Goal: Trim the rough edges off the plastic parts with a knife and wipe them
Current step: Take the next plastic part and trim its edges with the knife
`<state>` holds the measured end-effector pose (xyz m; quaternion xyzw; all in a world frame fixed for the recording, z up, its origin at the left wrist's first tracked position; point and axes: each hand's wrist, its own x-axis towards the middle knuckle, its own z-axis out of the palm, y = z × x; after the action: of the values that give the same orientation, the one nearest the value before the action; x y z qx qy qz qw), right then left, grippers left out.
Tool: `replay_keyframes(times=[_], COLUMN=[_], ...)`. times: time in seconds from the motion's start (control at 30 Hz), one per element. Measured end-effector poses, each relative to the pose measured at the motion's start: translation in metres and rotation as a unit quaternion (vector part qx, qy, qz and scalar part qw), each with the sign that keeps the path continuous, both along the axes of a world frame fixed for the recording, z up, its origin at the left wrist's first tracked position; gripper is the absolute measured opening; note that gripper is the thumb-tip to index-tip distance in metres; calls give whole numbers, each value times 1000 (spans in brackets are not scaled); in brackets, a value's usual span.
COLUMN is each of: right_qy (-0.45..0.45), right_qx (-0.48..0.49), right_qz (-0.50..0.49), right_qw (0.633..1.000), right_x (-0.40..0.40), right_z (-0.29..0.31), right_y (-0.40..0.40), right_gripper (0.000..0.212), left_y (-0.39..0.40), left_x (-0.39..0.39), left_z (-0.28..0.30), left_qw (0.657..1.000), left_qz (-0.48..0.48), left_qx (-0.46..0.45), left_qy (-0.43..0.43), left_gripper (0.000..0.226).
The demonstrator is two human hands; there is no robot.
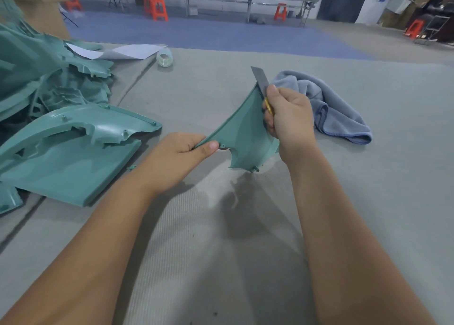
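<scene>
A teal plastic part (242,137), roughly triangular with a curved rim, is held up above the grey felt table (221,226). My left hand (181,152) pinches its near left tip between thumb and fingers. My right hand (287,115) grips a utility knife (261,81) with a yellow handle, its grey blade laid against the part's upper right edge near the top tip. A blue-grey cloth (326,105) lies crumpled on the table just right of my right hand.
A pile of teal plastic parts (49,86) fills the left side, with a large panel (73,150) lying nearest. A tape roll (164,57) and white paper sheets (137,51) lie at the back. Orange stools and a long bench stand beyond the table.
</scene>
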<state>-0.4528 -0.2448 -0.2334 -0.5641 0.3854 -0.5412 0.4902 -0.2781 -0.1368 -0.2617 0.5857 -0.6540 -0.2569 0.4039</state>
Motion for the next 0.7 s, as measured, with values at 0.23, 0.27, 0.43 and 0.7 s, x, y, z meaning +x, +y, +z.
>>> replay_keyframes(times=[0.23, 0.27, 0.43, 0.7], right_qy=[44, 55, 66, 66], right_qx=[-14, -18, -25, -9], right_qz=[31, 42, 65, -19], right_qw=[998, 997, 995, 998], right_x=[3, 4, 5, 2], right_z=[-1, -2, 1, 9], right_y=[2, 3, 6, 0], right_gripper=[41, 39, 37, 42], left_y=[-1, -1, 0, -1], left_x=[2, 2, 2, 3], left_z=[-1, -1, -1, 2], left_qw=[999, 999, 999, 995], left_qz=[-1, 1, 4, 9], left_qx=[-20, -22, -28, -22], left_qy=[-26, -27, -40, -101], left_gripper=[49, 49, 49, 45])
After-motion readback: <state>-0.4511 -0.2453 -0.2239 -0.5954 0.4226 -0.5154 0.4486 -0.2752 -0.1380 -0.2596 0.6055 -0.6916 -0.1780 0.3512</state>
